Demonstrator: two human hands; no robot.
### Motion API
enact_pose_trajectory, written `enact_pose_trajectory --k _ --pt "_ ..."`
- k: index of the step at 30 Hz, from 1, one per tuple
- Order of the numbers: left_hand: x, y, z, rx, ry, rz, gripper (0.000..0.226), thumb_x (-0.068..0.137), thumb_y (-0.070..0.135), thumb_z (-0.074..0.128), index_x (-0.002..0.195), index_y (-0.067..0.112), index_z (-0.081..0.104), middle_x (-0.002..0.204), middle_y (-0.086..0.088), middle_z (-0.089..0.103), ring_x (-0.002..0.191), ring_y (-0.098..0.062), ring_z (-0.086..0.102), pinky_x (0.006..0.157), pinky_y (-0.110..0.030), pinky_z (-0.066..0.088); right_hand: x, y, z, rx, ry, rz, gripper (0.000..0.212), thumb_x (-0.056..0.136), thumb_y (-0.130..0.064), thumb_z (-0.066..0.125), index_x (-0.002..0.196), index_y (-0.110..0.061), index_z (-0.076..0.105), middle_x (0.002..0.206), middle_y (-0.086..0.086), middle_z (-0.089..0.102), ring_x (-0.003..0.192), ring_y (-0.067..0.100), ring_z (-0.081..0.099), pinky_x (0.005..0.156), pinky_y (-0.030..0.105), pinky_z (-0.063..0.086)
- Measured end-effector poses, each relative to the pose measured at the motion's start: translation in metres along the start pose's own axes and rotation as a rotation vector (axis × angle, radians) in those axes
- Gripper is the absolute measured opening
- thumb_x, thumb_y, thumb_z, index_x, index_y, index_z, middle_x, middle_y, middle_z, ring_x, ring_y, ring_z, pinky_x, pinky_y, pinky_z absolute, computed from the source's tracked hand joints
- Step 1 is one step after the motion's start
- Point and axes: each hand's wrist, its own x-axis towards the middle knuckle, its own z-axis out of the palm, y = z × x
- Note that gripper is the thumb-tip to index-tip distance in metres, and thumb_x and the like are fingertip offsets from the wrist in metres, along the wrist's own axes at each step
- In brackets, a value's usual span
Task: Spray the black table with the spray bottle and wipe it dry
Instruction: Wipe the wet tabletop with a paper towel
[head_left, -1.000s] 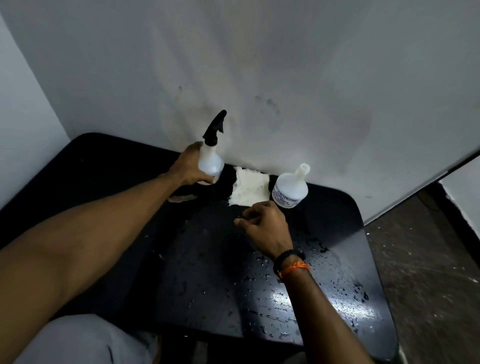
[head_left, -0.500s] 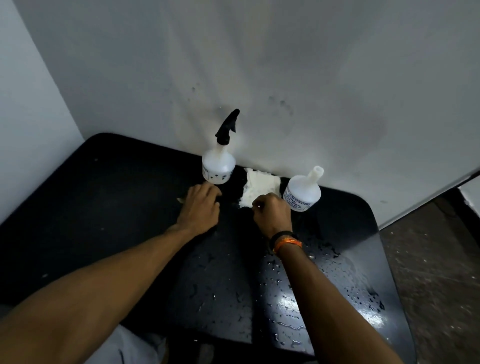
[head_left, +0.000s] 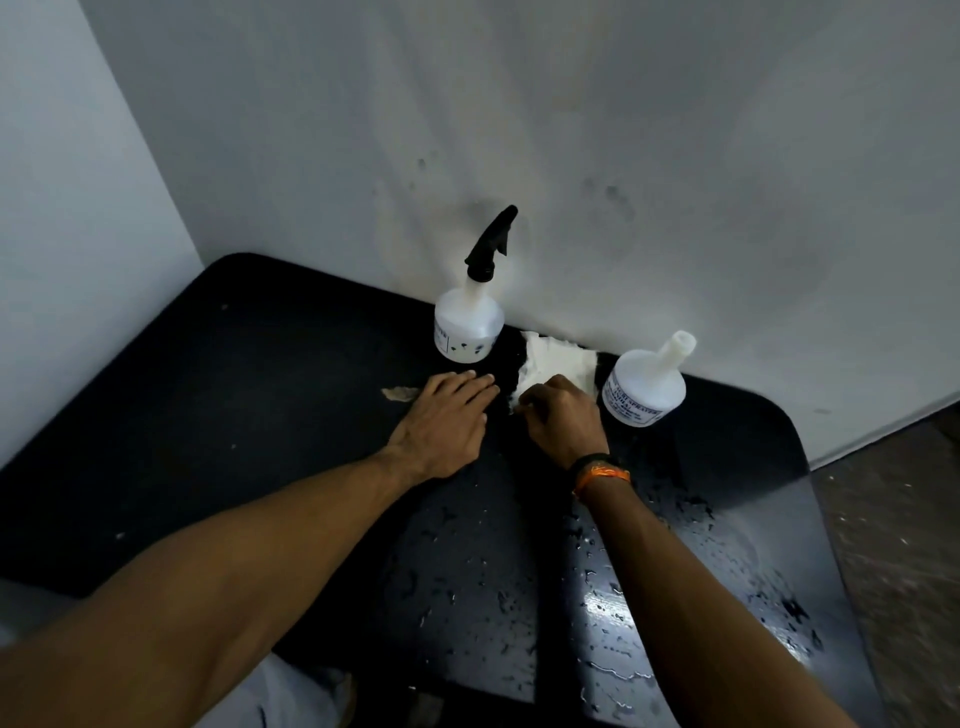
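Left hand (head_left: 441, 423) has let go of the sprayer (head_left: 469, 327), now flat on the table (head_left: 249, 415). Right hand (head_left: 563, 421) has reached the cloth (head_left: 556, 361), fingers curled pinching its edge

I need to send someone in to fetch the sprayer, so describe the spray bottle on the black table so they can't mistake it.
Look at the far edge of the black table, where it meets the white wall. Two white plastic bottles stand there with a white cloth between them. The spray bottle is the left one, topped by a black trigger head; the other bottle has only a bare open white neck.
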Motion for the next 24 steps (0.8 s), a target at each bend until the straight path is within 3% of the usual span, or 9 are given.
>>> enact_pose_trajectory --k 13,18,24 --pt "0.000 0.003 -0.006 0.044 -0.043 -0.019 0.054 0.096 0.034 0.037 0.146 0.018 0.048 0.155 0.000 0.044 0.142 -0.020 0.040 0.115 -0.041 0.031 0.010 0.006 0.008 0.030 -0.016 0.095 0.014 0.089 -0.007 0.056 0.097 -0.003 0.066 0.104 0.017 0.061 0.094 0.038 0.060 0.069 0.029 0.034" --pt "0.000 0.004 -0.008 0.052 -0.046 -0.011 0.054 0.096 0.033 0.036 0.147 0.018 0.047 0.156 -0.001 0.043 0.142 -0.021 0.040 0.115 -0.041 0.030 0.010 0.007 0.011 0.047 0.008 0.078 0.016 0.092 -0.014 0.058 0.099 -0.004 0.068 0.104 0.016 0.062 0.095 0.035 0.060 0.074 0.033 0.042" --pt "0.001 0.005 -0.009 0.061 -0.054 0.000 0.055 0.096 0.034 0.034 0.147 0.017 0.046 0.156 -0.002 0.043 0.142 -0.022 0.040 0.115 -0.042 0.030 0.011 0.005 0.014 -0.026 0.018 0.054 0.019 0.092 -0.017 0.059 0.099 -0.004 0.071 0.103 0.016 0.061 0.094 0.036 0.059 0.070 0.031 0.039"
